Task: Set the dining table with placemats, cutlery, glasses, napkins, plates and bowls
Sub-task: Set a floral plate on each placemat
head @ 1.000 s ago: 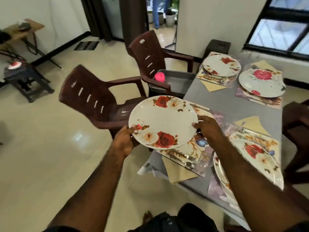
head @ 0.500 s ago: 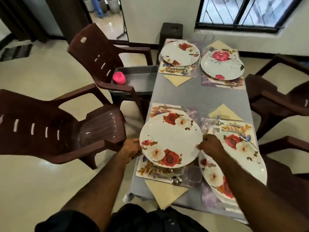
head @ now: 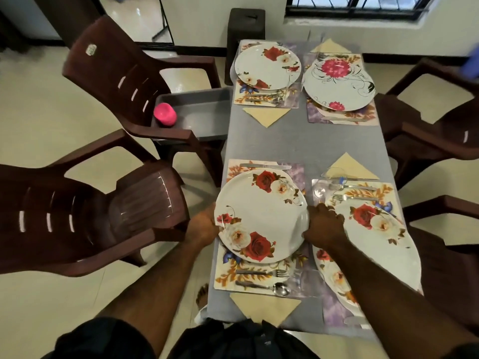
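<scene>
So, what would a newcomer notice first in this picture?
Probably the rose-patterned plate, held at its rim by the left hand and the right hand over the near-left placemat. Next, the pink cup in the grey tub on the far-left chair.

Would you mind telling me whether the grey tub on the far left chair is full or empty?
Nearly empty: the grey tub shows a bare floor, with only a pink cup at its corner.

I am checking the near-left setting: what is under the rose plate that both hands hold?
Under the rose plate lies a floral placemat, with a knife beyond it and a fork nearer. The placemat's middle is covered.
</scene>
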{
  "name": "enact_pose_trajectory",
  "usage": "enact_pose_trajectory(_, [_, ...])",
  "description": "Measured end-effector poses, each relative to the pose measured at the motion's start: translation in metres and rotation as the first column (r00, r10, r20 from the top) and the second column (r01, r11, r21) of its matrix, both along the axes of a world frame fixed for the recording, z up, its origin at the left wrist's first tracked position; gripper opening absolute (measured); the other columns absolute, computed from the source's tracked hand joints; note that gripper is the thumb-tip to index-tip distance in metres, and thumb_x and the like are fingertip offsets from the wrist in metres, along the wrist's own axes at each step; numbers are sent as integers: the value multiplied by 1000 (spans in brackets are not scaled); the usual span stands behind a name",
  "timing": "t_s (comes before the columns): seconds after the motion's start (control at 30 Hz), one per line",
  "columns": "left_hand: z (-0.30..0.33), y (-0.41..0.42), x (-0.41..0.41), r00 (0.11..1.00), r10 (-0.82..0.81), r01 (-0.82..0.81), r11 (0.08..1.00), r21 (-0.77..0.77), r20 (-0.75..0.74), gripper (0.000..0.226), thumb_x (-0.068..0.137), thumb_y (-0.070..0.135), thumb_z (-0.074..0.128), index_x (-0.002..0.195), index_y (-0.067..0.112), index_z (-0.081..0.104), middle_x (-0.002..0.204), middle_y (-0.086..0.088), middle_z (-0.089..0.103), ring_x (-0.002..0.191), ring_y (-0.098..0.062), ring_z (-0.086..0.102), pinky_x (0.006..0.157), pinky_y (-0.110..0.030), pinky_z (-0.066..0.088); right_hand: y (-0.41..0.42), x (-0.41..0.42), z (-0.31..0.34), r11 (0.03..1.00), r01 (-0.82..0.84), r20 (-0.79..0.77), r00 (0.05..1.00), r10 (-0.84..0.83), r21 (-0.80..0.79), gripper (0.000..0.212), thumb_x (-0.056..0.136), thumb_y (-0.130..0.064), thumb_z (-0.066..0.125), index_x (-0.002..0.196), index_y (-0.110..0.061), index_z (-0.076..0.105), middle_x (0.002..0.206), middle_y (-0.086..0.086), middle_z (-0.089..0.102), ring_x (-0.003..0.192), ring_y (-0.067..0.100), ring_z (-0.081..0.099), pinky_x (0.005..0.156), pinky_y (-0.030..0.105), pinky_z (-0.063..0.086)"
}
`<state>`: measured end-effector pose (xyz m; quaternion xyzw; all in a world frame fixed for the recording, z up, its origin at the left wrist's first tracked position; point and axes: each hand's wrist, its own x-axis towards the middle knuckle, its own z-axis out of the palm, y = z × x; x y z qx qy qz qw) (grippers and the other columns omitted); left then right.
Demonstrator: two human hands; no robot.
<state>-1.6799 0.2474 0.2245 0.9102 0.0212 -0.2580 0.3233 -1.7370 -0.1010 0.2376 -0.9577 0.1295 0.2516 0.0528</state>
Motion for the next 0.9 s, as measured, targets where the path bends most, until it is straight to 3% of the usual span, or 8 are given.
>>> enact_pose_trajectory(0.1, [-12,12,12,976,-216,215,969,123,-10,91,66,70,77,144,37,44,135,2,62,123,-25,62,98,-49,56,1,7,-1,984,-172,-99,981,167,-46,118,62,-69,80,156,-22,25,147,5,47,136,33,44,107,54,33])
enact_pose_trajectory(0.17, [-16,16,21,942,-334,324,907,268,-10,116,61,72,82,157,32,29,148,-3,51,137,-33,50,108,-55,49,1,10,-5,969,-224,-115,970,212,-103,132,58,-75,79,160,-17,19,152,6,44,138,33,43,107,54,33])
enact_pose_trajectory(0.23, [-13,15,24,913,-407,393,850,350,-36,129,65,72,84,164,26,16,161,-8,37,146,-37,36,115,-60,39,2,14,-6,956,-255,-112,964,240,-147,138,55,-78,79,160,-14,18,155,6,41,140,33,40,108,54,33])
enact_pose_trajectory(0.33, [-10,13,25,905,-425,400,837,374,-18,130,66,77,80,164,26,13,164,-9,33,149,-36,31,116,-61,33,2,26,-2,945,-285,-120,956,268,-161,139,54,-77,82,160,-13,20,155,8,40,143,35,38,111,56,32])
enact_pose_trajectory(0.57, [-5,14,16,948,-317,297,904,308,17,124,62,78,82,162,33,23,165,-7,29,153,-36,21,119,-68,26,3,49,7,926,-342,-145,936,321,-159,137,53,-74,86,157,-12,24,155,12,38,144,35,37,114,59,30])
enact_pose_trajectory(0.73, [6,9,13,956,-294,276,906,320,8,124,69,67,87,165,33,18,171,-7,18,157,-35,10,124,-65,18,0,32,5,944,-301,-145,948,282,-133,141,53,-76,85,159,-11,18,155,13,35,146,37,32,115,60,28])
enact_pose_trajectory(0.9, [12,3,15,949,-314,292,890,349,8,125,68,68,87,166,31,18,172,-7,14,158,-34,7,126,-63,16,-6,18,1,949,-290,-122,954,275,-125,145,52,-82,80,160,-10,16,155,14,33,145,38,30,114,59,29])
